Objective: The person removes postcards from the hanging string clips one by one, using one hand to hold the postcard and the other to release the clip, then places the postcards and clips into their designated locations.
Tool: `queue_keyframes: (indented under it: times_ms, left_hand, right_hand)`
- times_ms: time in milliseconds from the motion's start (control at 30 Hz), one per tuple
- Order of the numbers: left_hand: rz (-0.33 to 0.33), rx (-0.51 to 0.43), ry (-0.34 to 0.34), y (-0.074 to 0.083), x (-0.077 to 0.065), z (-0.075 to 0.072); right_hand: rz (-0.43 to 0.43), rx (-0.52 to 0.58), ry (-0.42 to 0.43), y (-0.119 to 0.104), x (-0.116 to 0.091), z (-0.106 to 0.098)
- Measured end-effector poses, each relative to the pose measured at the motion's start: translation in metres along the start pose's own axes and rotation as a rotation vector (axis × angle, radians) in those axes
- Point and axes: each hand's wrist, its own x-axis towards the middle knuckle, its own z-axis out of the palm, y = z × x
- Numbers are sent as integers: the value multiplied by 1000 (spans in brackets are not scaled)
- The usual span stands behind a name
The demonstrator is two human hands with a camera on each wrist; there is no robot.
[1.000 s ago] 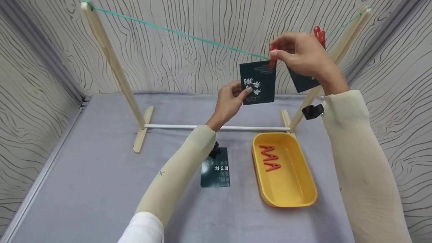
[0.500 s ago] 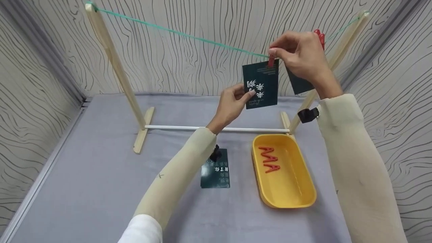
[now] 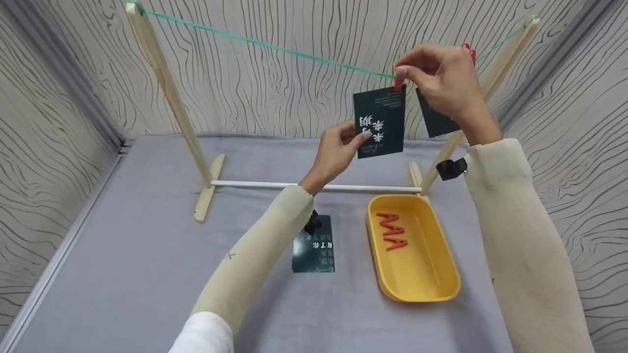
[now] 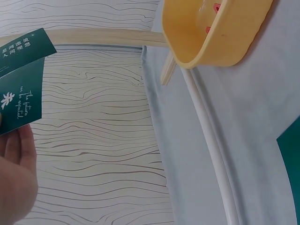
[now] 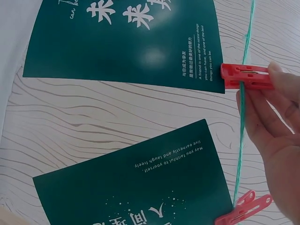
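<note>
A dark green card (image 3: 390, 105) with white characters is at the green string (image 3: 274, 47), below it in the head view. My left hand (image 3: 338, 149) pinches its lower left edge, thumb in front. My right hand (image 3: 446, 83) pinches a red clothespin (image 5: 246, 76) between thumb and fingers. That clothespin straddles the string, its tip at the card's top right corner. To the right, a second green card (image 5: 126, 173) hangs tilted from the string by another red clothespin (image 5: 243, 208); in the head view my right hand partly hides it.
A wooden frame with a left post (image 3: 167, 93), right post (image 3: 505, 63) and white crossbar (image 3: 255, 185) carries the string. A yellow tray (image 3: 422, 279) with several red clothespins (image 3: 392, 230) stands at the right. More green cards (image 3: 314, 255) lie on the grey cloth, partly under my left forearm.
The held card has shifted slightly right and down, with my left hand keeping its pinch. My right hand stays at the string with the clothespin.
</note>
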Motion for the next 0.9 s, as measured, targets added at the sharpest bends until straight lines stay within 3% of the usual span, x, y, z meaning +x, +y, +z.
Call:
queue_keyframes:
  times_ms: [467,733,900]
  left_hand:
    - [4,5,12,-2,-3,-5]
    - [3,-5,13,-7,-7,-8]
    - [-20,3,1,-6,-14,-9]
  right_hand:
    - [-97,-19,121,-7,3,-11]
    - [-112,3,146,-10,0,-16]
    - [-166,17,159,-9,-7,-19]
